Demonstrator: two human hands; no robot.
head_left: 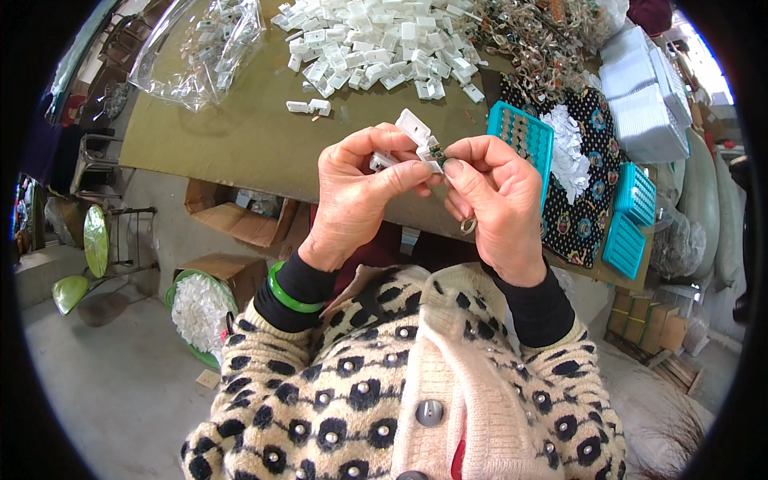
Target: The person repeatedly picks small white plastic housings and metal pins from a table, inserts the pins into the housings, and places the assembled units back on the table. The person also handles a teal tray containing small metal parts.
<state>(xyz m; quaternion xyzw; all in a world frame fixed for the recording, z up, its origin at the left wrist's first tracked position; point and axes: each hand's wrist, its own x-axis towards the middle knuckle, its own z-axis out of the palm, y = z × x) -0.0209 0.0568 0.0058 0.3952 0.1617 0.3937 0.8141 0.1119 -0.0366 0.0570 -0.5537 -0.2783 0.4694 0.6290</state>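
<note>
Above the bench (240,136) edge, both hands (432,188) pinch one small white plastic housing (416,140), whose pile (376,44) lies at twelve o'clock; steady, aligned fingertip pressure probably suits it.

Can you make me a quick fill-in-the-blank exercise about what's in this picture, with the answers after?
1. Both hands, the left hand and right hand, hold a small ____ plastic part.
2. The bangle on the left wrist is ____.
3. The trays to the right of the hands are ____ in colour.
4. The heap of white parts lies on the ____.

Missing words: white; green; teal; table
</note>
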